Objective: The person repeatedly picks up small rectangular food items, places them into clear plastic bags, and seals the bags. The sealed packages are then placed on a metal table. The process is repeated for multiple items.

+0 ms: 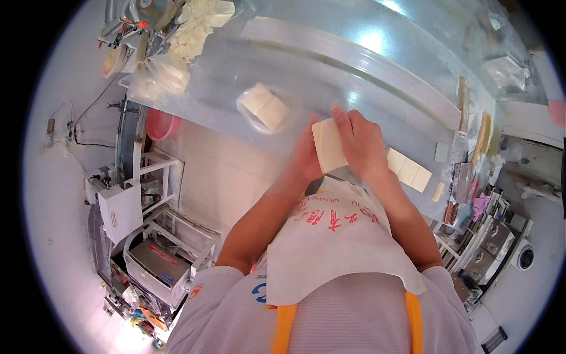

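Between both hands, in front of my apron (327,239), is a stack of pale square dough wrappers (330,146). My left hand (305,150) grips its left side, and the fingers of my right hand (362,137) wrap its right side. Left of them, two more square stacks (265,106) lie side by side on a clear plastic bag (267,130) on the grey table (212,106). By my right forearm, a row of three pale square stacks (409,170) rests on the table. Beyond that row are a thin dough strip (437,192) and a small grey rectangular piece (441,152).
A long, shiny strip (353,53) runs across the table's far part. Loose dough sheets (194,31) and a plastic bag (161,79) lie at the upper left, beside a machine (146,17). A pink basin (162,124) sits below the table's left edge. Wooden sticks (479,137) line the right end.
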A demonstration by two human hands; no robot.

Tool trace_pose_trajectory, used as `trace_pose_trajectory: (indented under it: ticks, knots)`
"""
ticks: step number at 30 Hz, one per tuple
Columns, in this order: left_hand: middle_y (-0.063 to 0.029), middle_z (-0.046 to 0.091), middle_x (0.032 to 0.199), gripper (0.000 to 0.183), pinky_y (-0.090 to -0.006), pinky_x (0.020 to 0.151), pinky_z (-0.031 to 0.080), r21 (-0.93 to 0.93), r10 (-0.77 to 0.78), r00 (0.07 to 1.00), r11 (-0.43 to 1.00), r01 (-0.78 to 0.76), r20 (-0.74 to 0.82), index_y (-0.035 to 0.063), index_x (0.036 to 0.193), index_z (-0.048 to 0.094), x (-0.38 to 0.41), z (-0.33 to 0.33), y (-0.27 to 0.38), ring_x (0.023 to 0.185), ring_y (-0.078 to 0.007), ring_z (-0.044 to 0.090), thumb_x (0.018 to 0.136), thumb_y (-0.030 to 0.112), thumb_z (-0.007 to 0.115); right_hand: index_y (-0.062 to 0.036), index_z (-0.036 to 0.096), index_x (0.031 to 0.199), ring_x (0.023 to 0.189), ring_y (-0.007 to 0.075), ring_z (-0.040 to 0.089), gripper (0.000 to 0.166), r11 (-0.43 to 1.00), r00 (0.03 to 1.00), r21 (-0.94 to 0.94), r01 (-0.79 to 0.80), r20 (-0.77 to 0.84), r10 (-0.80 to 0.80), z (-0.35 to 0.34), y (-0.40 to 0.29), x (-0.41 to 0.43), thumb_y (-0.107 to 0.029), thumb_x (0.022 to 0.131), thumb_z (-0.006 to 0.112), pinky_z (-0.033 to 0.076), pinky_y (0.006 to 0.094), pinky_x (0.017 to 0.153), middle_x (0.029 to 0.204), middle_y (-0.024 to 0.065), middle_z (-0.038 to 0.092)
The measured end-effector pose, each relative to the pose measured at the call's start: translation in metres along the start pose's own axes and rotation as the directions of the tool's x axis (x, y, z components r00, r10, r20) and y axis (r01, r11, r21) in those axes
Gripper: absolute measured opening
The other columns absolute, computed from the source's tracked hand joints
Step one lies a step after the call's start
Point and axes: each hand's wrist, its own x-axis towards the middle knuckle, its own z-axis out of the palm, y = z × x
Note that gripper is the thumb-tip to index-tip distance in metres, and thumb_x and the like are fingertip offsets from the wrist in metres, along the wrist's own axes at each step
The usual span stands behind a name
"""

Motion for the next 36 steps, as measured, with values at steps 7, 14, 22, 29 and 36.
trace_pose_trajectory:
  ticks: [7, 14, 22, 29, 36]
  knots:
    - [-0.0135, 0.053, 0.159, 0.082, -0.0514, 0.125, 0.037, -0.002, 0.139, 0.964, 0.990, -0.143, -0.229, 0.0036, 0.161, 0.041, -0.025, 0.031, -0.009, 0.147, -0.0330, 0.051, 0.111, 0.069, 0.038, 0.0027, 0.064, 0.091, 0.071, 0.0498, 0.066, 0.055, 0.961, 1.000, -0.277, 0.006, -0.021, -0.012, 0.013, 0.016, 0.005, -0.047, 0.113, 0.056, 0.051, 0.0535, 0.067, 0.076, 0.0283, 0.067]
    - [-0.0101, 0.058, 0.156, 0.072, -0.0426, 0.117, 0.045, 0.381, 0.266, 0.956, 0.903, -0.201, -0.126, 0.0020, 0.159, 0.046, -0.044, 0.101, -0.010, 0.141, -0.0284, 0.057, 0.113, 0.057, 0.046, -0.0027, 0.073, 0.116, 0.103, 0.0342, 0.065, 0.030, 0.738, 0.758, -0.307, 0.601, -0.076, -0.648, -0.029, -0.021, -0.020, -0.019, 0.092, 0.082, 0.054, 0.0468, 0.085, 0.114, 0.0156, 0.068]
    - [-0.0114, 0.055, 0.157, 0.074, -0.0435, 0.118, 0.045, 0.529, 0.255, 0.966, 0.827, -0.192, -0.048, 0.0013, 0.160, 0.045, -0.052, 0.104, -0.003, 0.142, -0.0293, 0.056, 0.112, 0.058, 0.046, -0.0049, 0.077, 0.118, 0.102, 0.0311, 0.063, 0.046, 0.647, 0.634, 0.023, 0.762, 0.183, -0.752, -0.031, -0.021, -0.035, 0.000, 0.074, 0.089, 0.055, 0.0415, 0.084, 0.115, 0.0093, 0.067]
    - [-0.0126, 0.053, 0.159, 0.075, -0.0444, 0.118, 0.045, 0.545, 0.255, 0.966, 0.817, -0.188, -0.050, 0.0007, 0.160, 0.044, -0.058, 0.099, -0.003, 0.143, -0.0301, 0.056, 0.112, 0.058, 0.046, -0.0050, 0.081, 0.102, 0.094, 0.0265, 0.069, 0.028, 0.720, 0.692, 0.124, 0.683, 0.206, -0.692, -0.032, -0.019, -0.029, 0.004, 0.076, 0.087, 0.058, 0.0366, 0.078, 0.106, 0.0056, 0.074]
    - [-0.0137, 0.052, 0.161, 0.076, -0.0452, 0.119, 0.044, 0.550, 0.240, 0.970, 0.817, -0.174, -0.049, 0.0001, 0.160, 0.044, -0.061, 0.094, -0.003, 0.143, -0.0308, 0.055, 0.111, 0.059, 0.047, -0.0071, 0.083, 0.093, 0.090, 0.0235, 0.073, 0.022, 0.930, 0.856, 0.165, 0.329, 0.364, -0.367, -0.038, -0.027, -0.031, 0.005, 0.075, 0.088, 0.058, 0.0342, 0.077, 0.094, 0.0056, 0.076]
